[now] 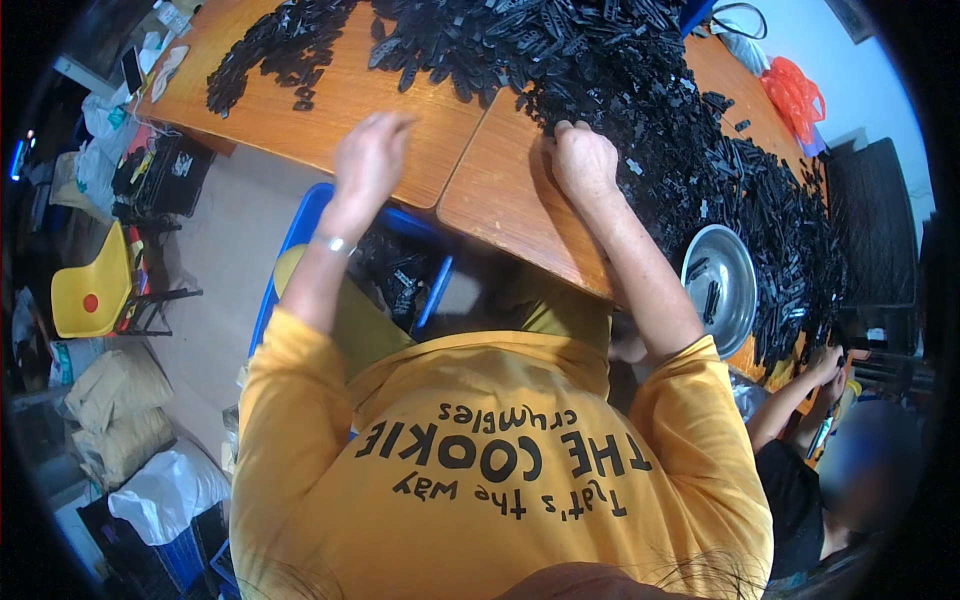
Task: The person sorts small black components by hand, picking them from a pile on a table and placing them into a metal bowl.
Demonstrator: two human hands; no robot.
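My left hand (pixel 370 158) hangs over the table's front edge, above a blue crate (pixel 268 312); its fingers are smeared by motion, so what they hold cannot be made out. Close to the edge of a large heap of small black plastic parts (pixel 650 170), my right hand (pixel 584 160) is closed, fingers curled away from view. Whatever may be in it is hidden. Longer black pieces (pixel 520 45) lie heaped beyond both hands, and a looser group of black pieces (pixel 285 60) spreads at the far left. Inside the crate, dark parts (pixel 400 285) show below the table edge.
A metal bowl (pixel 735 285) with a few black pieces sits right of my right forearm. At the lower right, a co-worker's hands (pixel 826 368) handle something small. A yellow chair (pixel 92 285) stands left; a red plastic bag (pixel 792 95) lies at the far right.
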